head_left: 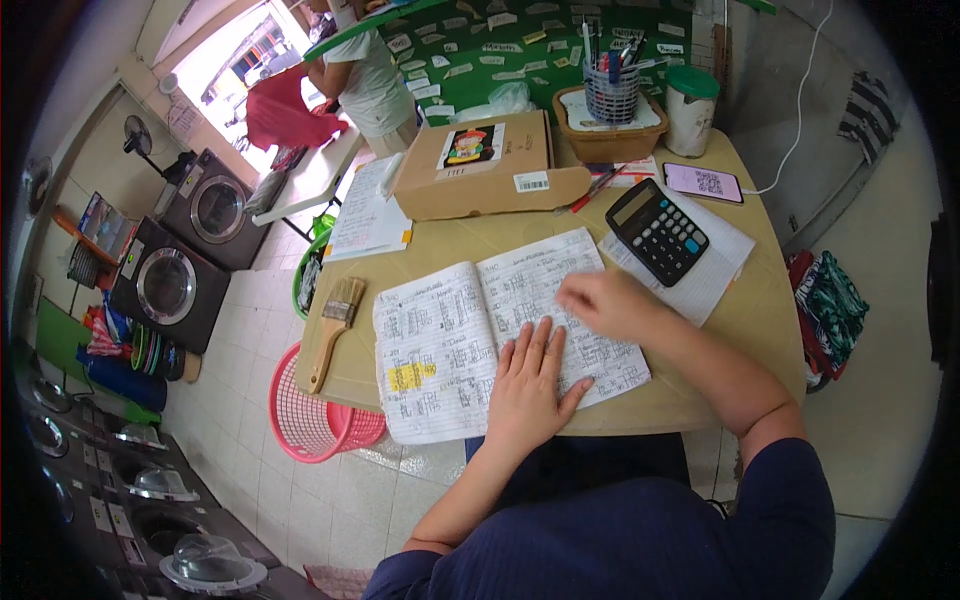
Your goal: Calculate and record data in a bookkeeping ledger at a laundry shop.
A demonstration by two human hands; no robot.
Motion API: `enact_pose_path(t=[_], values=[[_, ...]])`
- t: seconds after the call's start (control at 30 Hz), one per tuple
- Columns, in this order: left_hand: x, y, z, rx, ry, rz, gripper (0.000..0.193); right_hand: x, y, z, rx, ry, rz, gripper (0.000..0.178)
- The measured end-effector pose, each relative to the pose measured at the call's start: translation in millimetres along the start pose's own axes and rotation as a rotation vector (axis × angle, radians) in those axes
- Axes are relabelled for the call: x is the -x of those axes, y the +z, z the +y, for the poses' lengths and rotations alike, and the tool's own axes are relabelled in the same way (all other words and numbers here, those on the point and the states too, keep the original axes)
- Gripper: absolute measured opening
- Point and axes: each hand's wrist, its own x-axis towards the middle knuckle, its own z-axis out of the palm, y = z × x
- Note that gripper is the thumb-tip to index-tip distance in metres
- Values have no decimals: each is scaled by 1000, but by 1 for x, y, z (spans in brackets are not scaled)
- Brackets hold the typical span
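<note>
An open notebook (440, 330) full of handwriting, with a yellow-highlighted patch on its left page, lies in front of me at the table's near edge. My left hand (530, 385) rests flat near the fold, fingers stretched over the right page. Over that same page is my right hand (608, 303), its fingers curled in; whatever they may hold is hidden. A black calculator (657, 235) sits just beyond my right hand, partly on loose paper (728, 245). Left of the notebook lies a paintbrush (338, 330) with a wooden handle.
On the yellow table (770, 320) stand a cardboard box (480, 195), a brown basket (610, 147) with a pen holder (612, 95), a green-lidded jar (690, 115) and a cabled phone (703, 183). A pink basket (300, 420) is below left. Another person (375, 90) handles red cloth near washing machines.
</note>
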Motion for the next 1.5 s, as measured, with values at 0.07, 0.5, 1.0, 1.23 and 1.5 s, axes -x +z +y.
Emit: enact_pose_path(t=[0.07, 0.5, 1.0, 1.23, 1.5], values=[[-1, 3, 1, -9, 6, -15, 75, 9, 21, -8, -328, -162, -151, 22], [-3, -2, 0, -21, 34, 45, 79, -10, 25, 9, -1120, 338, 78, 38], [-4, 0, 3, 30, 15, 46, 89, -12, -25, 54, -1812, 149, 42, 47], [-3, -1, 0, 25, 11, 43, 90, -15, -40, 61, -1725, 34, 271, 40], [0, -2, 3, 29, 19, 52, 89, -16, -21, 49, -1146, 203, 299, 41]])
